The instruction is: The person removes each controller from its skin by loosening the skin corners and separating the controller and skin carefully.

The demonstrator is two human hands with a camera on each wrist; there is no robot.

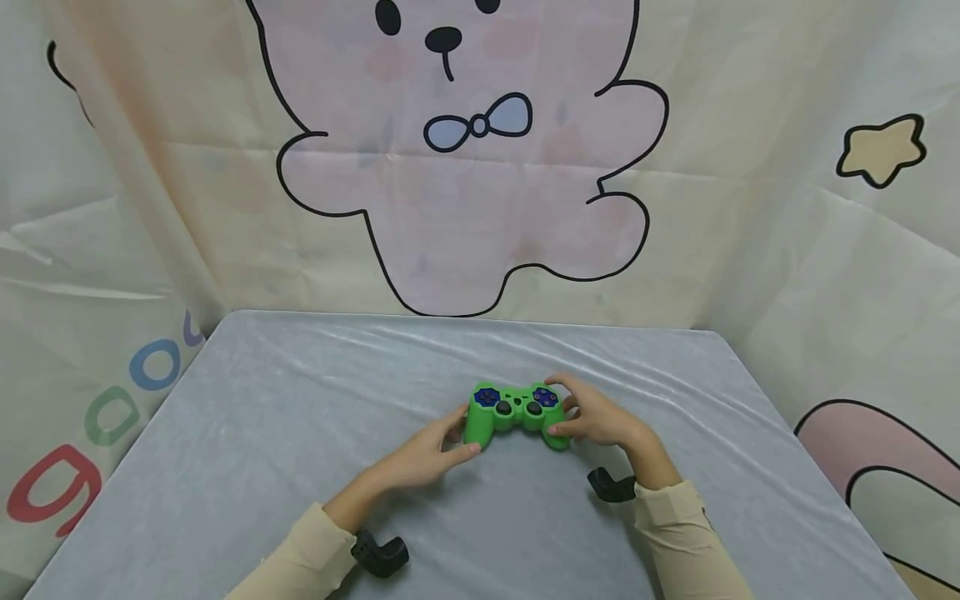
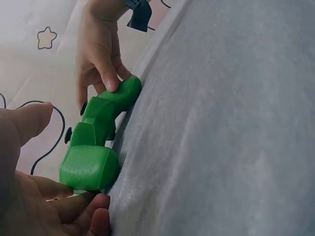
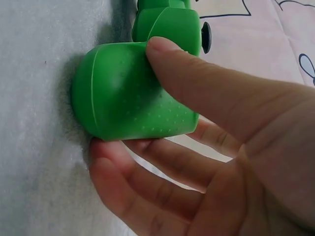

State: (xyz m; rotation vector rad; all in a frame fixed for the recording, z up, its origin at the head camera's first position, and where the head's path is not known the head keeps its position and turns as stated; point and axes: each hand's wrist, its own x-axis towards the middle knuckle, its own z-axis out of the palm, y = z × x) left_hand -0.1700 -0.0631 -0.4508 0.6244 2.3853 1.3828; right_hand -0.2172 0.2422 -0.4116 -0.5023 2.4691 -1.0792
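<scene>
Nearest, left hand (image 1: 423,457): thumb wide, fingers touching green pad (image 1: 519,408) at eight o'clock; right hand (image 1: 600,417) pinches it at three. Plastic, rounded dotted grips (image 3: 123,88), on plush grey cloth (image 1: 337,375) between fingers. Creased fabric backdrop (image 1: 750,125) at twelve.

A green controller (image 1: 518,413) with dark blue button panels (image 1: 487,397) shows between left hand (image 1: 424,455) and right hand (image 1: 600,417). Beneath both, the table (image 1: 300,400) is pale grey.

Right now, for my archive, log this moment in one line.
controller: on cloth | right hand: pinches right handle | left hand: at left handle, thumb apart
</scene>
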